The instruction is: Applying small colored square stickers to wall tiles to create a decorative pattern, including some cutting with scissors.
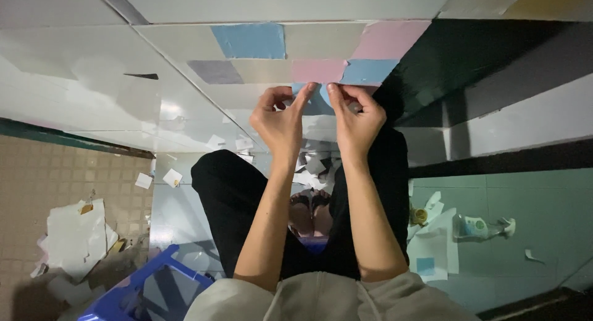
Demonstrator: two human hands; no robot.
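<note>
A small blue sheet (321,100) is pinched between both hands against the wall, just under a row of pink and blue squares. My left hand (281,120) grips its left part with thumb and forefinger. My right hand (358,120) grips its right part the same way. On the wall above are a pink square (318,70), a blue square (369,70), a larger blue square (250,41) and a grey square (215,71). Most of the held sheet is hidden behind my fingers.
My black-trousered knees (225,191) are bent, with sandalled feet (311,210) on a blue stool. A blue plastic stool (133,293) stands lower left. Torn white paper (77,234) litters the tiled floor. A spray bottle (479,227) and paper sheets (432,247) lie on the right.
</note>
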